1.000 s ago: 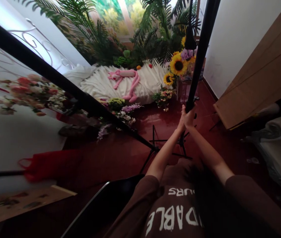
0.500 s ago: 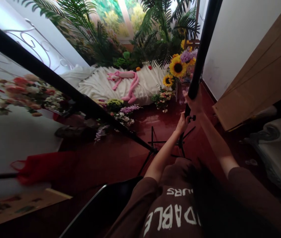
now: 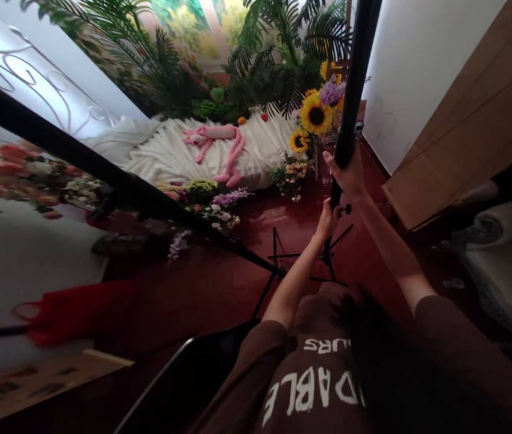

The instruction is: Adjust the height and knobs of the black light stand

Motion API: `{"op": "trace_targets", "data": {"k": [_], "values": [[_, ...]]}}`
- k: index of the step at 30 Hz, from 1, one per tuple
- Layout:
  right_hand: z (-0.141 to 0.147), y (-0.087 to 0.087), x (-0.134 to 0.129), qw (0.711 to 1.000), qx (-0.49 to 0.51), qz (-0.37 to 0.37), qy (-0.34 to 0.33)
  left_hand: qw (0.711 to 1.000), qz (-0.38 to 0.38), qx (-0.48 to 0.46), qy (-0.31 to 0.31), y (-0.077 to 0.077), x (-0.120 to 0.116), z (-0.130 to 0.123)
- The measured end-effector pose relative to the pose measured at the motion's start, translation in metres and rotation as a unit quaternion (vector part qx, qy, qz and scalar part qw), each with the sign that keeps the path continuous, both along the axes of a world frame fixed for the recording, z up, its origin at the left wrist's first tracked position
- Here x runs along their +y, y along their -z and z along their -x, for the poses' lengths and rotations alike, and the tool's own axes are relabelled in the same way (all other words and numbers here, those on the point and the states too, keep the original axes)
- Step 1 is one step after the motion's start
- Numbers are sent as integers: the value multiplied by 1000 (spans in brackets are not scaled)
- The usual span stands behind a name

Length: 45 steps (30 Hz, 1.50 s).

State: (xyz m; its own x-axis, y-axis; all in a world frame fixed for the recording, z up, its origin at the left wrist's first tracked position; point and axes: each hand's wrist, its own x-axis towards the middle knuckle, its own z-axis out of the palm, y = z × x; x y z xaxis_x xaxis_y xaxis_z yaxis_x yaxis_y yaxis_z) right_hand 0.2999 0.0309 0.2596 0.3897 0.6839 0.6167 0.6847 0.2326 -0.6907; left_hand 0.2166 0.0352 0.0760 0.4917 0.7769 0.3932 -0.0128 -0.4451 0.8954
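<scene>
A black stand pole (image 3: 359, 66) rises from a tripod base on the dark red floor, right of centre. My right hand (image 3: 350, 175) is around the pole, its thumb on the left side. Just below it, my left hand (image 3: 327, 220) grips the same pole beside a small black knob (image 3: 345, 210). Another black pole (image 3: 147, 196) slants from the upper left down to its own tripod legs and touches neither hand.
Beyond the stands, a white cloth (image 3: 260, 147) bears a pink plush toy (image 3: 220, 134). Sunflowers (image 3: 316, 114) and palm leaves stand behind. A brown board (image 3: 455, 126) leans at the right; a red bag (image 3: 70, 310) is at the left.
The whole view has shifted slightly, so the scene and poles sit a little further left. Both hands remain on the pole, with my right hand's thumb now lifted more clearly away from it.
</scene>
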Motion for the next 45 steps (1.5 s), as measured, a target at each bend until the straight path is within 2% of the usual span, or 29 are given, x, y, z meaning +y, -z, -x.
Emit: {"op": "trace_targets", "data": {"k": [3, 5, 9, 13, 15, 18, 21, 24, 27, 31, 34, 37, 39, 41, 44, 45], "values": [[2, 9, -1, 999, 39, 0, 33, 1000, 1, -8, 5, -1, 0, 0], [4, 13, -1, 998, 54, 3, 26, 1000, -1, -13, 2, 0, 0, -1], [0, 13, -8, 998, 60, 17, -25, 1000, 7, -24, -3, 1, 0, -1], [-19, 18, -44, 992, 25, 59, -106, 999, 12, -29, 3, -1, -2, 0], [-29, 30, -72, 990, -19, 85, -109, 999, 14, -27, 7, -1, -3, 0], [-36, 57, -109, 985, -96, 120, -77, 1000, 19, -22, 4, -1, -3, 0], [-35, 86, -126, 977, -130, 155, -64, 999, 18, -27, 0, 1, -2, -1], [-32, 110, -124, 980, -119, 152, -46, 999, 15, -31, 1, 2, -1, -1], [-32, 125, -115, 987, -79, 134, -47, 999, 20, -29, 14, 2, 0, -1], [-32, 133, -107, 992, -8, 114, -49, 999, 18, -24, 14, 1, 0, 0], [-30, 134, -102, 988, 77, 128, -29, 999, 20, -22, 14, 0, 0, 0], [-27, 132, -92, 967, 205, 154, -3, 999, 27, -30, 29, 0, -1, 1], [-25, 128, -84, 938, 305, 167, 0, 999, 27, -30, 31, 1, -1, 1], [-23, 123, -76, 891, 414, 186, 2, 999, 21, -26, 21, 1, 0, 1], [-22, 115, -68, 805, 541, 244, -10, 1000, 10, -23, 10, 2, 0, 0], [-22, 113, -67, 792, 556, 252, -15, 1000, 10, -22, 10, 2, 0, 0]]}}
